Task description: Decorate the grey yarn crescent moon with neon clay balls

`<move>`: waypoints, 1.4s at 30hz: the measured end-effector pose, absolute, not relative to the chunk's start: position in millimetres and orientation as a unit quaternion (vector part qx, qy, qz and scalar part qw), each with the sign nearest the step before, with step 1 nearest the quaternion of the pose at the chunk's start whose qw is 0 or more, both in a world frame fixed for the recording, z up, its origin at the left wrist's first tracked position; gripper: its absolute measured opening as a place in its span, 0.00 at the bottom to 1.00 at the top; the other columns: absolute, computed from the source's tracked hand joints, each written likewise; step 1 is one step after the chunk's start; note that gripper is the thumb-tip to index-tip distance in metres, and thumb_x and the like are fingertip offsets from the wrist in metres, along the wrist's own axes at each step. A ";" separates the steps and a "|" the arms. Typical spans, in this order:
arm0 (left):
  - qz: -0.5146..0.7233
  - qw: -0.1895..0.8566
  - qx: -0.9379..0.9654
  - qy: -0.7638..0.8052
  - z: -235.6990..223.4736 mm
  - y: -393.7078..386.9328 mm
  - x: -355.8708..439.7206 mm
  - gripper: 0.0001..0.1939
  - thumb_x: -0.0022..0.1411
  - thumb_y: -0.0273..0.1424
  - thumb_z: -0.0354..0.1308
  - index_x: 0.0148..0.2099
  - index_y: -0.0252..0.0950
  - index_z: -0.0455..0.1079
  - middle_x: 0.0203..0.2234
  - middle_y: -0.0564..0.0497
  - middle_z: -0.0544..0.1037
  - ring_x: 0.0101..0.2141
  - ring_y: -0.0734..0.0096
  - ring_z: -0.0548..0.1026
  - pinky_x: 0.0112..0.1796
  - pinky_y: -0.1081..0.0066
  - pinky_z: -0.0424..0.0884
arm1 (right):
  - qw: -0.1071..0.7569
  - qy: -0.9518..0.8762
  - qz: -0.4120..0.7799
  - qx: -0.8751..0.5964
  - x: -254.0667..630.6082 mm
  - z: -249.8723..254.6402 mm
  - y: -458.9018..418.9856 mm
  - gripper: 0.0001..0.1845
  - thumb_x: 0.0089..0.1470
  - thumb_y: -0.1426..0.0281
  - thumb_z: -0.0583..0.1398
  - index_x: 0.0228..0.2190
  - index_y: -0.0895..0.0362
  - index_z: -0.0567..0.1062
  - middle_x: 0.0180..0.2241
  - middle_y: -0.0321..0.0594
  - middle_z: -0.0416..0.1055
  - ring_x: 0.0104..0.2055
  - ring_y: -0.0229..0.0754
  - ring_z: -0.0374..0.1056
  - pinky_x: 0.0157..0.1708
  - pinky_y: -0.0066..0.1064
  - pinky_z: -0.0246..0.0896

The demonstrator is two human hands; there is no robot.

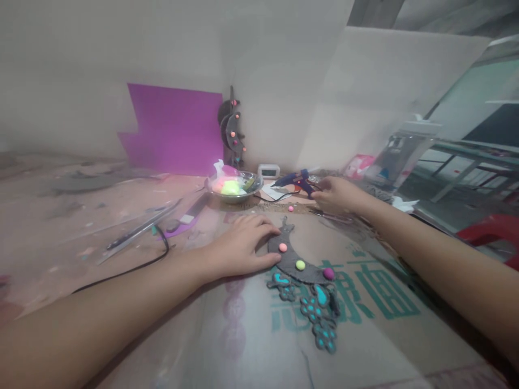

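Note:
A grey felt peacock cut-out (302, 270) lies on a cardboard sheet (365, 329), with pink, yellow and magenta balls on its body and teal spots on its tail. My left hand (239, 246) rests flat on the cardboard, fingers spread, its fingertips touching the left edge of the peacock. My right hand (336, 193) reaches far across and is closed around the handle of a blue glue gun (294, 179) standing at the back of the table. A small pink ball (291, 208) lies loose just in front of the glue gun.
A metal bowl (235, 190) holds bright coloured clay lumps. A purple sheet (174, 129) leans on the wall beside finished grey felt pieces (232, 132). A small white clock (269, 171), a ruler (141, 229), a black cable (138, 265), a clear box (405, 154) and a red chair (492, 232) surround the work.

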State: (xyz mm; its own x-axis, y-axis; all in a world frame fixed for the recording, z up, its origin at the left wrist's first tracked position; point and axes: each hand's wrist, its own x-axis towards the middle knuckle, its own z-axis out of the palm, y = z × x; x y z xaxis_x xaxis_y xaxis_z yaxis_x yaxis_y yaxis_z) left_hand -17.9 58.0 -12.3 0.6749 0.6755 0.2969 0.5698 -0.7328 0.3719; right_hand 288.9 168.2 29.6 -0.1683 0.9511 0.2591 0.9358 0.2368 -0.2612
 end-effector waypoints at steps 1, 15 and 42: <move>0.211 0.126 0.906 0.344 -12.6 58.1 -17.7 0.23 0.62 0.44 0.59 0.56 0.38 0.70 0.52 0.43 0.72 0.53 0.53 0.69 0.53 0.54 0.65 | 0.184 -0.756 0.001 -0.628 289.4 31.7 162.4 0.20 0.51 0.53 0.62 0.32 0.59 0.77 0.29 0.45 0.76 0.30 0.45 0.68 0.28 0.32 0.56; 0.210 0.123 0.908 0.341 -12.3 58.4 -17.1 0.23 0.62 0.44 0.58 0.56 0.38 0.70 0.51 0.42 0.72 0.53 0.53 0.69 0.53 0.55 0.66 | 0.161 -0.860 0.057 -0.480 234.1 9.8 140.0 0.13 0.58 0.65 0.60 0.44 0.53 0.80 0.42 0.42 0.80 0.41 0.47 0.74 0.40 0.34 0.63; 0.206 0.104 0.914 0.334 -13.4 58.7 -16.0 0.23 0.63 0.43 0.58 0.56 0.36 0.70 0.52 0.44 0.73 0.53 0.54 0.69 0.54 0.56 0.64 | 0.285 -0.862 0.085 -0.410 219.3 -1.2 82.9 0.09 0.59 0.66 0.61 0.35 0.55 0.81 0.35 0.40 0.79 0.39 0.44 0.71 0.41 0.35 0.64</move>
